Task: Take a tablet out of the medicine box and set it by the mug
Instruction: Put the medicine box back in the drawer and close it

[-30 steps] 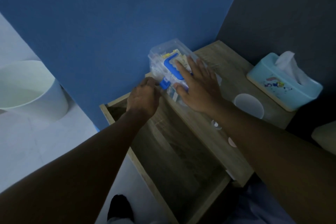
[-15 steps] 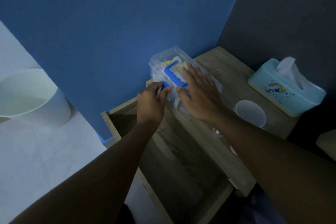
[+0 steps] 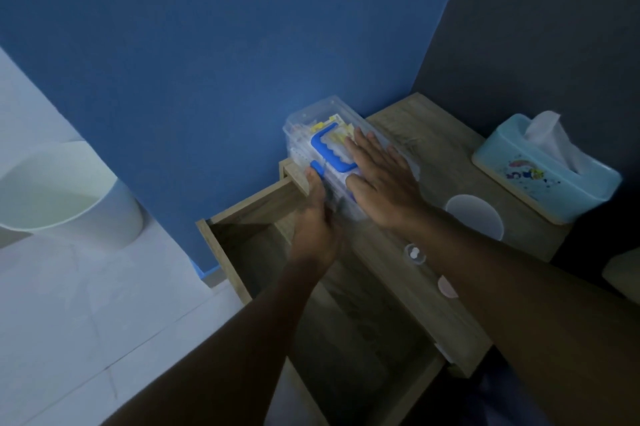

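The clear rigid plastic medicine box with a blue carry handle [image 3: 341,152] sits at the back-left corner of the wooden bedside cabinet top [image 3: 440,145], against the blue wall, well apart from the white round mug [image 3: 473,216]. The right hand [image 3: 381,183] lies flat with fingers spread on the lid; the left hand [image 3: 317,218] has its fingers curled against the near end by the blue latch [image 3: 317,167], though whether it pinches the latch cannot be determined. The box appears light, smooth and liable to slide, so it is best steadied from above while the latch is worked.

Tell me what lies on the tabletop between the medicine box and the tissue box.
In the head view, only the right hand, flat on the medicine box; bare wood up to the tissue box. The mug sits nearer.
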`<act>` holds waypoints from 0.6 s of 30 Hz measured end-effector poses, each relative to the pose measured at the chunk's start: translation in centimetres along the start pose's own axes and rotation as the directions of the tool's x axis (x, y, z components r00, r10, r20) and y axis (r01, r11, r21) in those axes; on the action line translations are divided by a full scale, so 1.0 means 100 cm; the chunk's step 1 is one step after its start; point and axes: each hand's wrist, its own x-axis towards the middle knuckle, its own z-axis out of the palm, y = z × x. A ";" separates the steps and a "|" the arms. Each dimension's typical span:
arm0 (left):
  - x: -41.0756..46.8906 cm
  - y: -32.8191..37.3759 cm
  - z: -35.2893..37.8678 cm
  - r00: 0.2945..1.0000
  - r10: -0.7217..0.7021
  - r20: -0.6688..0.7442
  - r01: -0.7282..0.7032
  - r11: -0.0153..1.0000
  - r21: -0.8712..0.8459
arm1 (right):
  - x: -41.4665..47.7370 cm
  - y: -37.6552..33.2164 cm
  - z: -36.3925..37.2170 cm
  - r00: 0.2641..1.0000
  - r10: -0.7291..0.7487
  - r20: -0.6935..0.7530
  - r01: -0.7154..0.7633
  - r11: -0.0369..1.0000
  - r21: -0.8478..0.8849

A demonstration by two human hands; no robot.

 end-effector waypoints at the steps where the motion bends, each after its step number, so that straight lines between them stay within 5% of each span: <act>1: 0.000 -0.002 -0.005 0.999 0.014 0.039 -0.014 1.000 -0.016 | 0.000 0.000 -0.002 1.000 -0.001 0.011 0.001 1.000 -0.010; 6: 0.012 -0.012 -0.034 0.988 -0.136 0.079 0.139 0.990 -0.033 | -0.011 -0.005 -0.018 0.999 0.031 0.023 -0.035 0.976 0.215; 10: 0.045 0.001 -0.052 0.979 -0.177 -0.098 0.176 0.984 -0.020 | -0.042 -0.009 -0.016 0.897 0.138 -0.421 -0.064 0.981 0.184; 12: 0.072 0.008 -0.057 0.967 -0.221 -0.128 0.216 0.975 -0.052 | -0.048 -0.011 -0.010 0.843 0.212 -0.493 -0.153 0.975 0.158; 18: 0.127 0.022 -0.066 0.963 -0.271 -0.008 0.271 0.963 -0.017 | -0.032 -0.019 -0.006 0.768 0.619 -0.167 -0.457 0.711 0.534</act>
